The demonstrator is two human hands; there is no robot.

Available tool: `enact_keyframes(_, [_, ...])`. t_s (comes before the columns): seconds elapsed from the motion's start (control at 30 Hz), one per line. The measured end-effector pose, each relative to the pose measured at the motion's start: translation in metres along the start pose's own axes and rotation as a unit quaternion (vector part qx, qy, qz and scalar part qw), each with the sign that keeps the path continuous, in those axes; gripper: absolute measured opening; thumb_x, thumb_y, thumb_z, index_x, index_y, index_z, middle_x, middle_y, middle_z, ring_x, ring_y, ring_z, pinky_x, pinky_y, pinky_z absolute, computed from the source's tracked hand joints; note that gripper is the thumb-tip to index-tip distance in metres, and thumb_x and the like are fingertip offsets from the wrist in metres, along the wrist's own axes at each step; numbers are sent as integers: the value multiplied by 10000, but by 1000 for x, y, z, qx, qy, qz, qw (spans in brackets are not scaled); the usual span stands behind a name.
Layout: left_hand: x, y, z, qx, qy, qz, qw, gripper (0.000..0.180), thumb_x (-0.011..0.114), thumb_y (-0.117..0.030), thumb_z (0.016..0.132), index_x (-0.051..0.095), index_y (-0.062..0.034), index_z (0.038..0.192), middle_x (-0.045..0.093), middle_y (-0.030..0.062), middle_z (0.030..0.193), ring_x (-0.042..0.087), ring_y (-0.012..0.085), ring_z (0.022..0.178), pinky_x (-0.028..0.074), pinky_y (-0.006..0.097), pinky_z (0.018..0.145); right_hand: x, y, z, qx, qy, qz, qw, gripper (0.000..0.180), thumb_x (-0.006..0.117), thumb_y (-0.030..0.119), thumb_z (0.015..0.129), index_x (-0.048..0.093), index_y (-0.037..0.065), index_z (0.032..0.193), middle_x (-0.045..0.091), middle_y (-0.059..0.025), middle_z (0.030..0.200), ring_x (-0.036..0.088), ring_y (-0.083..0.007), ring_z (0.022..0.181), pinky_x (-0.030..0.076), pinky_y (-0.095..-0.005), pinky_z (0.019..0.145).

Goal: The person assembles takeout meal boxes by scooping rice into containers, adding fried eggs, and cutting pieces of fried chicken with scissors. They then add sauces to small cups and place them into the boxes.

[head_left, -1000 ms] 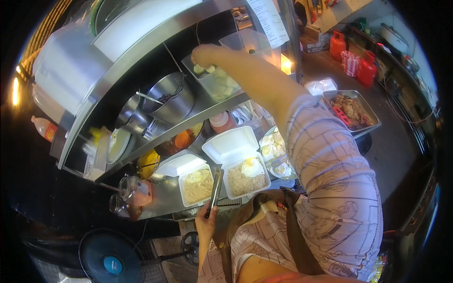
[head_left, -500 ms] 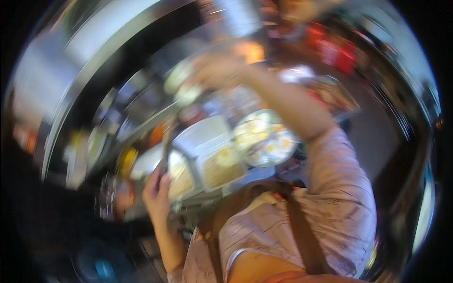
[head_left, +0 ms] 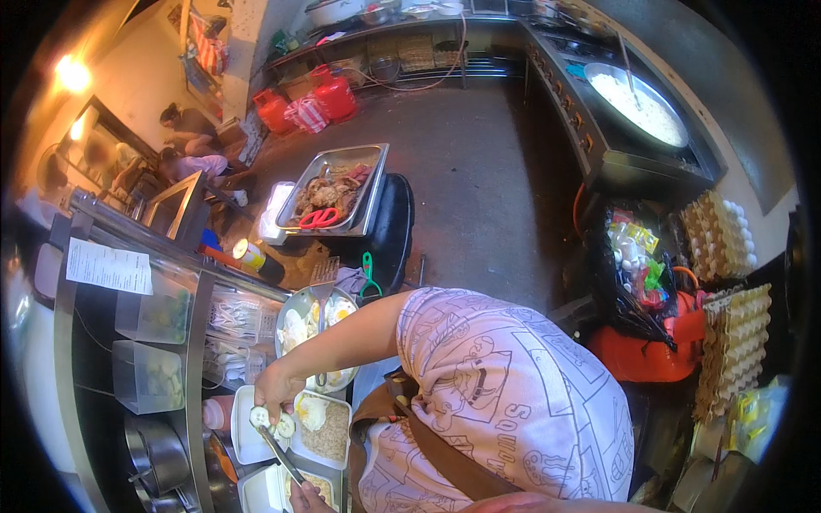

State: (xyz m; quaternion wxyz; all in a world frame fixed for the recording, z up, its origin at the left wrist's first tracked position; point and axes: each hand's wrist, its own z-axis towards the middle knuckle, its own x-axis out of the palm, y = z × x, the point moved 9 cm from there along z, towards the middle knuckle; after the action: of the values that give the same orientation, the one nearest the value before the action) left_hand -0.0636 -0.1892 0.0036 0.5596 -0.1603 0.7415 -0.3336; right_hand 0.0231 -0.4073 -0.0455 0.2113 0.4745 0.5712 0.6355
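My left hand (head_left: 310,498), at the lower edge, is closed around metal tongs (head_left: 280,451) that slant up toward the food boxes. My right hand (head_left: 278,389) reaches down over an open white takeaway box (head_left: 250,445), its fingers pinched at round pale cucumber slices (head_left: 260,416). One slice is by the tongs' tip, another beside the fingertips. The box's other half holds rice (head_left: 327,434) with a fried egg (head_left: 311,412) on it. A second open box (head_left: 263,492) with rice is partly hidden by the left hand. Beyond my forearm is a bowl of fried eggs (head_left: 295,329) with a slotted turner (head_left: 323,286) across it.
A steel shelf (head_left: 192,359) with clear tubs (head_left: 152,376) and pots (head_left: 158,453) stands left. Ahead, a steel tray of cooked meat (head_left: 333,197) holds red-handled tongs (head_left: 319,219). Red gas cylinders (head_left: 332,92), a large rice pan (head_left: 641,107) and egg trays (head_left: 737,342) are farther off. People sit far left.
The view has turned right. My right hand has come down from the shelf side to the takeaway box, with cucumber slices at its fingers. My left hand still holds the tongs, now lowered.
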Motion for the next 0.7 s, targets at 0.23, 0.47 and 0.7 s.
enact_keyframes(0.23, [10,24,6,-32,-1,-23,999,577,532,-430,944,492,-18,1346,645,153,1041,593,247,962,455,392,873,-13,-14,-14,-37,-148,72,986,404,714,-18,791,506,44,1131,546,-70,887,536,-183,686,465,-345,577])
enact_keyframes(0.47, [23,122,38,-14,2,-75,997,564,628,-372,905,508,-29,1336,647,164,1027,597,253,946,502,388,759,-17,-40,-10,-22,-183,6,983,374,755,11,760,543,33,1067,535,-67,837,526,-180,685,470,-350,563])
enact_keyframes(0.7, [27,131,19,-36,45,-102,993,422,601,-323,921,556,-13,1204,611,94,906,543,176,814,446,320,665,-19,-79,24,25,-145,16,989,483,773,35,754,532,24,1173,539,-101,909,524,-199,776,480,-364,623])
